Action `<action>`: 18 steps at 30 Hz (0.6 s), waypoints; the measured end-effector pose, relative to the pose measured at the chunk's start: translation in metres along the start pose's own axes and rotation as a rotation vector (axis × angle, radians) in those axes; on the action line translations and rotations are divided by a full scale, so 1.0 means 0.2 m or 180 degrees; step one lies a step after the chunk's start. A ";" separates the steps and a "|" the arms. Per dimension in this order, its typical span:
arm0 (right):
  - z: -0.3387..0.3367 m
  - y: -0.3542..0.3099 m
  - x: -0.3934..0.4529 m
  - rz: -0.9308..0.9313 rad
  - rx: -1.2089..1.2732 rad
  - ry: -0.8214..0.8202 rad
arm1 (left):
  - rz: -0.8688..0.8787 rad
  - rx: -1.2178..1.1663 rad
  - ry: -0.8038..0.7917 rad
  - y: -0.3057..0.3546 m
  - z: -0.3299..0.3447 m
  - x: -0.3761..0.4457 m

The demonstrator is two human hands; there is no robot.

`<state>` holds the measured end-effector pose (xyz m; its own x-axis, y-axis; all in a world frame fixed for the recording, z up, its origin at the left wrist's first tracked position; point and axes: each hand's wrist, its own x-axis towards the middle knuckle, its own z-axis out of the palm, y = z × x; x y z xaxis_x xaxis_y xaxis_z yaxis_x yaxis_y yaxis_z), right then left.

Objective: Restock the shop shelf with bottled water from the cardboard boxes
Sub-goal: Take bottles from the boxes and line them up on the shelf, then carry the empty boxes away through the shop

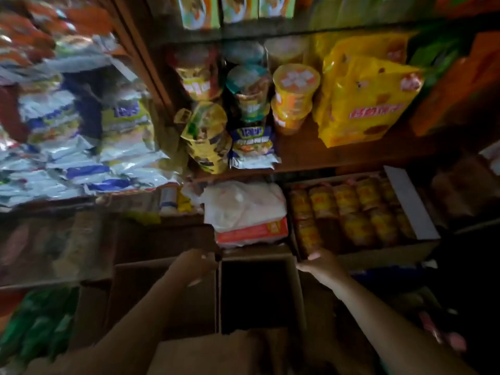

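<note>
Cardboard box (259,296) gapes open, its dark inside showing no bottled water (too dim to tell). Wooden shelf (324,154) carries only snacks. Left hand (196,265) grips one flap, right hand (323,266) the other; restocking looks barely begun.

Yellow snack bags (362,101) and stacked cups (295,96) on the wooden shelf (324,155) — below, a tray of yellow packets (359,212)
</note>
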<state>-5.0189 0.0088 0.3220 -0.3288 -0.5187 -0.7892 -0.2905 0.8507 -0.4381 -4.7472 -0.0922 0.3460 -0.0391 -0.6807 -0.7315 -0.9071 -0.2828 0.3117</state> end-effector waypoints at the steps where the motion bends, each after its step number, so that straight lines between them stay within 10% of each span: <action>1: 0.03 0.04 0.07 0.0142 0.0022 -0.0058 | -0.0103 -0.0088 -0.0099 -0.02 0.06 0.07; 18: 0.62 0.68 1.01 0.1023 -0.0058 -0.0288 | -0.0957 -0.1097 -0.0504 -0.63 1.08 0.89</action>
<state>-5.0129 0.0299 0.0485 -0.3252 -0.2138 -0.9211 -0.2014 0.9674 -0.1534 -4.7305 -0.0325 0.0456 0.1160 -0.4307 -0.8950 -0.6975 -0.6769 0.2353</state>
